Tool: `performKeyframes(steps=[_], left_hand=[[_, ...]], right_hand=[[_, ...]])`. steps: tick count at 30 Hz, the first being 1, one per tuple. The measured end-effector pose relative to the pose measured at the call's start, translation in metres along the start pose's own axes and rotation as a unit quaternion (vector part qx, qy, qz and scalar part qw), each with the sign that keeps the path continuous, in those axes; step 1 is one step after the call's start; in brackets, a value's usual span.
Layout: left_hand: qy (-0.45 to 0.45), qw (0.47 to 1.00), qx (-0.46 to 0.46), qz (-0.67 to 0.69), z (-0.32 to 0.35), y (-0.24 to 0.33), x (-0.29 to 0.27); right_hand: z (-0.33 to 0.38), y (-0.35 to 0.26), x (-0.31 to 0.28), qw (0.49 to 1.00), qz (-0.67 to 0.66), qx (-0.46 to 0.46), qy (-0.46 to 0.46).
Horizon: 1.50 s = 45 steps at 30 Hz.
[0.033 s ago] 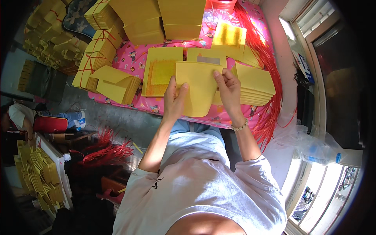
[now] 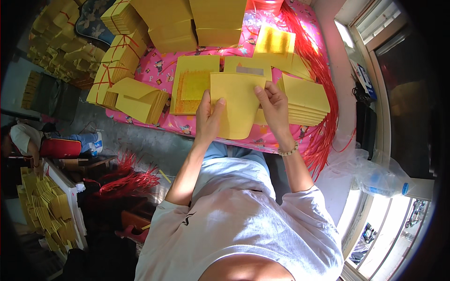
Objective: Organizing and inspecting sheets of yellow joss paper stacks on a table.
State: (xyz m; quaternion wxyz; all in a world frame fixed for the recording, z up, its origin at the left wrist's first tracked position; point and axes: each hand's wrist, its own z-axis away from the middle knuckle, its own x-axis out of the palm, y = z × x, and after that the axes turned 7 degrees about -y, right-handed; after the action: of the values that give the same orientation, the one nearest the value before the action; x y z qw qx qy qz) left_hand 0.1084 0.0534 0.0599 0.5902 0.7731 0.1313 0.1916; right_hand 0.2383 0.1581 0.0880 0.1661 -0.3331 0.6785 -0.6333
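Both my hands hold a curved piece of yellow paper (image 2: 239, 105) upright over the near edge of the table; whether it is one sheet or a thin sheaf I cannot tell. My left hand (image 2: 209, 114) is closed on its left side, thumb in front. On the upper right corner my right hand (image 2: 273, 105) pinches it between thumb and fingers. Just left of it lies a yellow paper stack (image 2: 187, 86) with an orange-edged square on top. Behind it is another yellow stack (image 2: 234, 64) bearing a grey patch, partly hidden. Fanned yellow paper (image 2: 304, 96) lies beside my right hand.
A pink patterned cloth (image 2: 176, 122) covers the table. Tied yellow bundles (image 2: 110, 75) line its left side, and tall yellow stacks (image 2: 218, 23) stand at the back. Long red strips (image 2: 328, 126) hang down the right side. Another person (image 2: 28, 140) works at the far left.
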Motion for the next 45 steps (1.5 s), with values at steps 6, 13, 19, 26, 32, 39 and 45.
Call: performKeyframes(steps=[6,13,19,26,32,39,45], left_hand=[[-0.015,0.997,-0.055,0.056,-0.002,-0.001,-0.003],[-0.012,0.992,-0.097,0.085,-0.005,-0.001,-0.007],[-0.016,0.987,-0.125,0.102,-0.008,-0.005,-0.013],[-0.020,0.979,-0.151,0.135,-0.015,-0.017,-0.024],[-0.001,0.973,-0.182,0.141,-0.025,-0.030,-0.034],[0.012,0.966,-0.199,0.162,-0.032,-0.033,-0.037],[0.050,0.981,-0.128,0.136,-0.031,-0.026,-0.032]], right_hand=[[0.008,0.011,-0.012,0.995,0.024,0.068,-0.071],[0.009,0.016,-0.017,0.977,0.038,0.165,-0.127],[0.006,0.019,-0.012,0.979,0.032,0.172,-0.106],[0.002,0.027,-0.016,0.972,-0.001,0.184,-0.144],[-0.006,0.024,-0.011,0.960,0.050,0.236,-0.143],[-0.007,0.029,-0.014,0.946,0.125,0.242,-0.175],[0.000,0.025,-0.010,0.954,0.098,0.224,-0.174]])
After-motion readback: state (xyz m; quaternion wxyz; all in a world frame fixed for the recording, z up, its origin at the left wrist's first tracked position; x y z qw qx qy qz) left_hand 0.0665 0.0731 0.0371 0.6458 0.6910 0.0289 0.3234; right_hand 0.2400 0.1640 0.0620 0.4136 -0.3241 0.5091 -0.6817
